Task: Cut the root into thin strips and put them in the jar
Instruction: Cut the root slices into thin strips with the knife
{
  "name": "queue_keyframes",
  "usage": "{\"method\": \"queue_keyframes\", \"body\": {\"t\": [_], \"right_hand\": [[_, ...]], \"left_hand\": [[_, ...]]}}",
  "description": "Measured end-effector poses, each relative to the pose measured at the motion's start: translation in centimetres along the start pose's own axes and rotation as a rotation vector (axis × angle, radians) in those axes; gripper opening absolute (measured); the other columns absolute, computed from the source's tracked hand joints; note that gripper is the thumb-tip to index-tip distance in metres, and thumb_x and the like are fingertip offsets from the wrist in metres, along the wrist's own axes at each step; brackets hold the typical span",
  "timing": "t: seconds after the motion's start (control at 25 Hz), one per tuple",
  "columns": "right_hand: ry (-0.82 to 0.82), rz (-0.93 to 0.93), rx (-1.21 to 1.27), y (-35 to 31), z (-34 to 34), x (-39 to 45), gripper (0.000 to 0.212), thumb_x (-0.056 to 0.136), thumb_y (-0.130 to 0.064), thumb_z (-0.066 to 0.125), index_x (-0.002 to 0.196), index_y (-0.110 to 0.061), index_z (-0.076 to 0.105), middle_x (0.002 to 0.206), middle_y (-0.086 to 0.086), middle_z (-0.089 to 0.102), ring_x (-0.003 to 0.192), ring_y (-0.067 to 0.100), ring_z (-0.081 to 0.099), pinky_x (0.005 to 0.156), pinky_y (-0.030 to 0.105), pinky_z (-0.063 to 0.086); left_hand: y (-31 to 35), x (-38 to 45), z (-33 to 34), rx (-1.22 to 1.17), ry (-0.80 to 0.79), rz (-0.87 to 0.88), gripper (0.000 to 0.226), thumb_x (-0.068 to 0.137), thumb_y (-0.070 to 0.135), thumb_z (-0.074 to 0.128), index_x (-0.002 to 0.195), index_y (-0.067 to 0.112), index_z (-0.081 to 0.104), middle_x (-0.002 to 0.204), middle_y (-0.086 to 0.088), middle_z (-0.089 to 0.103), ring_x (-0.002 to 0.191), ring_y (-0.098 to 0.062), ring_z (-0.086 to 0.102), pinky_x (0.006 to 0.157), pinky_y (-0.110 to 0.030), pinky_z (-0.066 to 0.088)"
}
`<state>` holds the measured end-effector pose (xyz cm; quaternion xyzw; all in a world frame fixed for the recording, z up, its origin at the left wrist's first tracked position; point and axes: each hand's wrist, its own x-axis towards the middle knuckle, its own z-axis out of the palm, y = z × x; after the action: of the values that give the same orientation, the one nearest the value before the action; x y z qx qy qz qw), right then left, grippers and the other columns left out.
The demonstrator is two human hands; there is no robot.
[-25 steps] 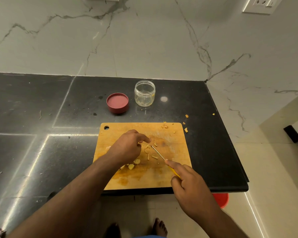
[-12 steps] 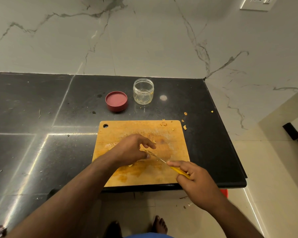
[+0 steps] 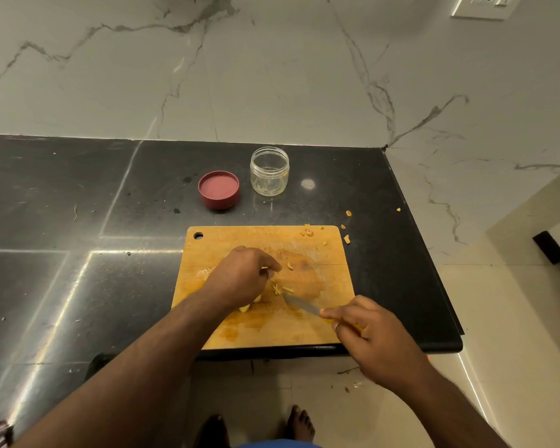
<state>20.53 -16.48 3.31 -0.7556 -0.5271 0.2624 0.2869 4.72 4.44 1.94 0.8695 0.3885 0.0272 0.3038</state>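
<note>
Black stone desk (image 3: 78, 221) carried a wooden board (image 3: 330, 286). Left hand (image 3: 240, 279) pinched root pieces (image 3: 280, 288) mid-board; right hand (image 3: 366, 331) clamped the knife (image 3: 299, 304). Beyond stood the open jar (image 3: 269, 171), beside its lid (image 3: 219, 189).

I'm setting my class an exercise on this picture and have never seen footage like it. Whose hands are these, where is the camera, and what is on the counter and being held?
There is no machine: a person works bare-handed, filmed by a wide-angle camera on their head looking down. On the black counter lies a wooden cutting board with pale root pieces. The left hand curls its fingers over some of them. The right hand grips a yellow-handled knife, blade resting on the board. Behind stand an open glass jar, seemingly almost empty, and its red lid beside it.
</note>
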Motion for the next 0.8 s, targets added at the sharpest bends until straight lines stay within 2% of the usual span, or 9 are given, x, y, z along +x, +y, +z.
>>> {"method": "queue_keyframes", "body": {"t": [0.12,0.24,0.32,0.48,0.64,0.8], "right_hand": [[-0.003,-0.065,-0.093,0.6,-0.2,0.2,0.026,0.096,-0.023,0.061,0.117,-0.037,0.068,0.098,-0.028,0.054,0.098,-0.004,0.055,0.072,0.008,0.041],[0.109,-0.084,-0.203,0.8,-0.1,0.9,0.027,0.097,-0.024,0.059,0.123,-0.029,0.066,0.100,-0.026,0.050,0.093,-0.003,0.055,0.070,0.011,0.044],[0.139,-0.112,-0.187,0.5,-0.1,1.1,0.026,0.096,-0.023,0.060,0.122,-0.028,0.066,0.102,-0.024,0.051,0.093,-0.001,0.056,0.071,0.012,0.047],[0.064,-0.147,-0.145,0.7,0.2,1.0,0.025,0.096,-0.024,0.061,0.119,-0.032,0.067,0.099,-0.025,0.051,0.095,-0.002,0.055,0.071,0.012,0.044],[0.186,-0.070,-0.160,1.0,0.1,1.5,0.025,0.097,-0.024,0.060,0.121,-0.026,0.066,0.101,-0.022,0.051,0.096,-0.002,0.054,0.072,0.012,0.046],[0.103,-0.137,-0.120,-0.7,2.1,2.2,0.027,0.097,-0.024,0.059,0.122,-0.029,0.066,0.104,-0.020,0.053,0.096,-0.003,0.054,0.077,0.010,0.044]], "left_hand": [[-0.1,0.1,-0.3,-0.029,0.025,-0.040,0.036,0.101,0.013,0.053,0.129,0.031,0.066,0.123,0.006,0.070,0.111,-0.012,0.062,0.092,-0.035,0.057],[-0.5,0.2,-0.7,-0.038,0.060,-0.056,0.034,0.103,0.014,0.051,0.129,0.028,0.067,0.130,0.007,0.067,0.117,-0.014,0.061,0.095,-0.032,0.055],[-0.9,0.1,-1.1,-0.049,0.060,-0.067,0.033,0.103,0.012,0.051,0.128,0.025,0.068,0.132,0.007,0.066,0.119,-0.013,0.060,0.095,-0.027,0.052],[-2.0,-0.1,-1.8,-0.070,0.067,-0.093,0.032,0.102,0.011,0.052,0.125,0.024,0.069,0.128,0.005,0.069,0.115,-0.011,0.062,0.091,-0.025,0.051],[-2.9,-0.5,-2.4,-0.114,0.078,-0.131,0.027,0.101,0.013,0.057,0.124,0.021,0.070,0.127,0.004,0.069,0.115,-0.013,0.063,0.092,-0.027,0.053],[-3.3,-0.9,-2.7,-0.152,0.097,-0.150,0.024,0.099,0.015,0.063,0.121,0.019,0.071,0.124,0.002,0.070,0.112,-0.012,0.063,0.087,-0.023,0.051]]}}
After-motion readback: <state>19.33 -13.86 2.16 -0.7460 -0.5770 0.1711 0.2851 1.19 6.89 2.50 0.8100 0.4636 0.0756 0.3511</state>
